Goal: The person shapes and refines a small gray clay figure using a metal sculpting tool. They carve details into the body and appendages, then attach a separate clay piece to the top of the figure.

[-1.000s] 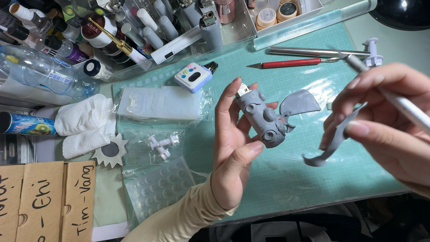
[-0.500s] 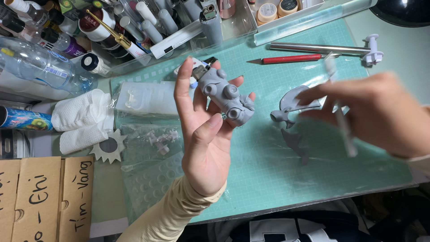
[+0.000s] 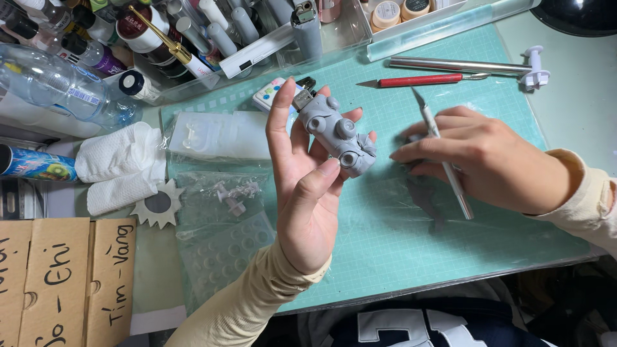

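Pinching a grey model part (image 3: 335, 132) between thumb tip and the pads of its raised fingers, the left hand (image 3: 305, 186) holds the piece up off the green cutting mat (image 3: 411, 244), palm turned toward the camera. The part looks like rigid cast plastic or resin — light, stiff, smooth, with round studs and thin edges that could snap, so the blocky middle between the studs seems the safest hold. Just right of those fingertips, the right hand (image 3: 488, 160) lies low on the mat, fingers narrowed around a slim craft knife (image 3: 443, 157) with its blade pointing away, fingertips pressing something grey that I cannot make out. Beyond the knuckles lie a red-handled knife (image 3: 418, 81) and a metal rod (image 3: 459, 64). Left of the wrist, clear plastic bags (image 3: 222, 212) hold small pale parts; above the fingertips a clear organiser tray (image 3: 334, 35) is packed with paint bottles and markers — a water bottle (image 3: 58, 87) lies beside it.
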